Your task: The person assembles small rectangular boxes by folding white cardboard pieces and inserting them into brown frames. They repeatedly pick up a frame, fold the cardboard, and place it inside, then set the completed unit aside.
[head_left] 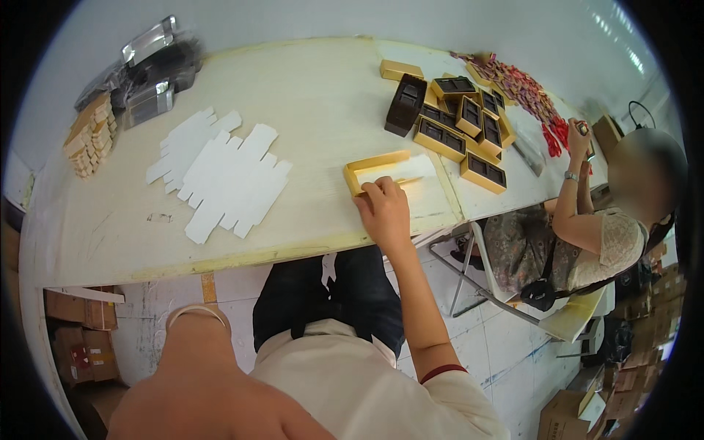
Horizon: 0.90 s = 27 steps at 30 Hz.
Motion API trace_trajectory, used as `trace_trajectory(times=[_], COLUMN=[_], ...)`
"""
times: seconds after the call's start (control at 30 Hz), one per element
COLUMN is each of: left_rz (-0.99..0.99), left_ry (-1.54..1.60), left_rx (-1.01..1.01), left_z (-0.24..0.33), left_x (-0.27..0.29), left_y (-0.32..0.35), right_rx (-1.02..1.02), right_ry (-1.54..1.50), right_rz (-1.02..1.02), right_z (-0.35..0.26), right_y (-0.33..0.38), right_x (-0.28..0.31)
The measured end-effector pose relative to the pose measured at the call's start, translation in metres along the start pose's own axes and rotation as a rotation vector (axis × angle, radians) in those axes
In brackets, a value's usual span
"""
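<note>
Right hand (384, 211): fingers curled on the near edge of the open gold box (375, 170).
Left hand: out of view.
White die-cut cardboard blanks (220, 172): left of that box.

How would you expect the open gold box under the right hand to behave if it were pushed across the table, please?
The gold box looks shallow, thin-walled and empty, so probably light and apt to slide on the smooth table. Being low and flat, it seems unlikely to tip. The right hand pressing its rim might flex the wall.
</note>
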<state>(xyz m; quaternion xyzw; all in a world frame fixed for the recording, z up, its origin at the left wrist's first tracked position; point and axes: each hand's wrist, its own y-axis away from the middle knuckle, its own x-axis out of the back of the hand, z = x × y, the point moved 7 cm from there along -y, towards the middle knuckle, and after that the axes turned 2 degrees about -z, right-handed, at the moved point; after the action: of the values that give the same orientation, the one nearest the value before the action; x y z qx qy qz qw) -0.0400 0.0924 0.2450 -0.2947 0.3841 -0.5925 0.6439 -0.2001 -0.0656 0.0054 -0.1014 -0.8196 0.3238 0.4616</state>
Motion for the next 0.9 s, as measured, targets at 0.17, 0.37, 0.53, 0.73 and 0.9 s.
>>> trace_trajectory(times=[0.17,0.37,0.53,0.73,0.9], left_rz=[0.262,0.842,0.592,0.364,0.140], left_ry=[-0.285,-1.369,-1.488,-1.738,-1.498], left_rx=[0.078,0.505,0.682,0.798,0.917], left_z=[-0.049,-0.077,-0.136,-0.148,-0.126], left_x=[0.060,0.122,0.126,0.158,0.190], left_y=[0.074,0.152,0.158,0.149,0.161], right_rx=[-0.057,0.092,-0.001,0.109,0.239], right_ry=[0.194,0.055,-0.030,-0.333,-0.347], right_rz=[-0.227,-0.104,-0.235,-0.456,-0.506], right_z=[-0.061,-0.051,0.039,0.006,-0.016], right_y=[-0.003,-0.011,0.004,0.019,0.015], right_x=[-0.015,0.052,0.076,0.039,0.024])
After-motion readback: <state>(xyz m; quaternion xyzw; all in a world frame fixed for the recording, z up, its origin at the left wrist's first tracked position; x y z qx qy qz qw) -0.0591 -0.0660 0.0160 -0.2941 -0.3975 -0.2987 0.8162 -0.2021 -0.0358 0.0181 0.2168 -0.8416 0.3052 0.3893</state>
